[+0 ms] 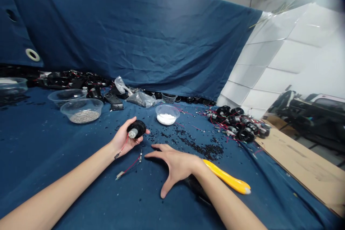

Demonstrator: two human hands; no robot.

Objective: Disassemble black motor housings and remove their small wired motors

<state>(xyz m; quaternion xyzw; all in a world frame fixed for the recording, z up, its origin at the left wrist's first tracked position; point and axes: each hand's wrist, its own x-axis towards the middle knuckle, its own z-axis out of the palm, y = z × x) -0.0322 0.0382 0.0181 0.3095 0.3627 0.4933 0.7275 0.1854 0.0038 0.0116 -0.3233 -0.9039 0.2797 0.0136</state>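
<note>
Bare forearms — left hand cradling a black motor.

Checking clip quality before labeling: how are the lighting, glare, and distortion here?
Head view: even indoor light with soft shadows; wide-angle distortion curves the blue cloth toward the edges; haze washes over the white wall panels at upper right; the left hand, black motor and right hand look fairly sharp.

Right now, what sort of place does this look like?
Probably a small motor assembly workbench: a wired black motor unit in the left hand, more units heaped on the blue cloth, and plastic bowls of loose material.
</note>
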